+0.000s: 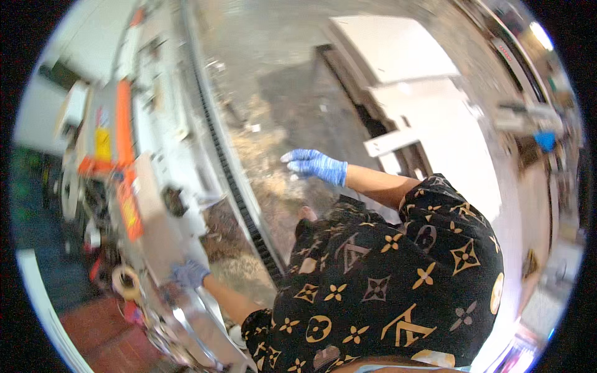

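Note:
My left hand (189,273), in a blue knit glove, is at the near end of a narrow pale board (155,217) on the machine (177,118). Blur hides its fingers, so whether they grip the board or only touch it is unclear. My right hand (316,166), also gloved in blue with pale fingertips, hangs over the floor between the machine and the stacked panels. Its fingers stretch out to the left with nothing visible in them. An orange guard bar (125,121) runs along the machine beyond the pale board.
Large white panels (398,53) lie stacked on my right, with a smaller white piece (392,143) at their edge. A dark toothed track (214,133) edges the machine. Sawdust (249,149) litters the floor. A tape roll (126,283) is beyond my left hand.

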`<state>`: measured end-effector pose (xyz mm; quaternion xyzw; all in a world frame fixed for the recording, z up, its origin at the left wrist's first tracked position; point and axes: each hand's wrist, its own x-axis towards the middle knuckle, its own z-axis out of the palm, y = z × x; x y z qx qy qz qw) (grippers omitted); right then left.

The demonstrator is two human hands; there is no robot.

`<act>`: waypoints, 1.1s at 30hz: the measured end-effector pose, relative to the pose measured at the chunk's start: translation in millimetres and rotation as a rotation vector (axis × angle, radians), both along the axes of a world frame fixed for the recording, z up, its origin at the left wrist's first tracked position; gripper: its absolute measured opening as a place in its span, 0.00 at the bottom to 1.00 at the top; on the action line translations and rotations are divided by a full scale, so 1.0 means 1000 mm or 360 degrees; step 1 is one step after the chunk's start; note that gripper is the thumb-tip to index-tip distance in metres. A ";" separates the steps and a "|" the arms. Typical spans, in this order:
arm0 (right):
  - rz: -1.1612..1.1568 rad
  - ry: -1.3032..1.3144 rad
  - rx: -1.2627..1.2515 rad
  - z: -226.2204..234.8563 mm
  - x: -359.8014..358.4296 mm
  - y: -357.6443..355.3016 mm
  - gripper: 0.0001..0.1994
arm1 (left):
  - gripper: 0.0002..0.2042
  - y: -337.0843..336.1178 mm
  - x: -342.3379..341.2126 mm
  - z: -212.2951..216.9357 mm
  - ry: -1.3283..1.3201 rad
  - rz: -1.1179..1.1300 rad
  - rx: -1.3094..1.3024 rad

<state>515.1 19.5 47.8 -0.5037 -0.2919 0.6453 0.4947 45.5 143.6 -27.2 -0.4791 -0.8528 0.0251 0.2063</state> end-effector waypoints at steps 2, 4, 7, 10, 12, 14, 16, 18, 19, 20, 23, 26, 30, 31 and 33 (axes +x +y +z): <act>-0.0201 -0.0297 0.0226 -0.011 0.071 -0.037 0.19 | 0.33 -0.001 0.019 -0.009 -0.0142 -0.0125 0.0108; -0.0641 -0.0295 -0.0053 -0.019 0.106 -0.082 0.17 | 0.35 0.009 0.039 0.020 -0.0447 -0.0192 0.0149; -0.0980 -0.0327 -0.0277 -0.033 0.141 -0.152 0.16 | 0.39 0.017 0.109 0.069 -0.0249 -0.0388 0.0452; -0.1277 -0.0055 -0.0383 -0.047 0.193 -0.218 0.15 | 0.38 -0.026 0.255 0.069 -0.0702 -0.1465 0.0578; -0.1441 0.0086 -0.0353 -0.057 0.206 -0.250 0.15 | 0.32 -0.070 0.372 0.050 -0.1097 -0.2075 0.0062; -0.1438 0.0188 -0.0412 -0.064 0.202 -0.267 0.15 | 0.39 -0.106 0.466 0.036 -0.0917 -0.2585 -0.0120; -0.1397 0.0139 -0.0369 -0.066 0.184 -0.276 0.15 | 0.42 -0.135 0.517 0.034 -0.0808 -0.2676 -0.0490; -0.1429 0.0200 -0.0144 -0.063 0.164 -0.279 0.16 | 0.44 -0.145 0.554 0.040 -0.0551 -0.2658 -0.0801; -0.1479 0.0186 -0.0125 -0.061 0.158 -0.282 0.14 | 0.43 -0.146 0.570 0.042 -0.0452 -0.2638 -0.0912; -0.1551 0.0104 -0.0088 -0.057 0.151 -0.283 0.15 | 0.42 -0.145 0.578 0.045 -0.0444 -0.2614 -0.0936; -0.1520 0.0152 -0.0083 -0.054 0.150 -0.284 0.16 | 0.37 -0.127 0.597 0.043 -0.0591 -0.2458 -0.1081; -0.1499 0.0121 -0.0217 -0.054 0.160 -0.282 0.16 | 0.33 -0.117 0.589 0.043 -0.0816 -0.2525 -0.1063; -0.1532 0.0083 0.0027 -0.060 0.173 -0.256 0.19 | 0.30 -0.117 0.517 0.064 -0.0940 -0.2514 -0.0808; -0.1561 0.0073 0.0065 -0.058 0.175 -0.249 0.23 | 0.29 -0.119 0.490 0.075 -0.0963 -0.2483 -0.0783; -0.1511 0.0048 -0.0056 -0.054 0.183 -0.224 0.34 | 0.27 -0.122 0.438 0.095 -0.1032 -0.2372 -0.0748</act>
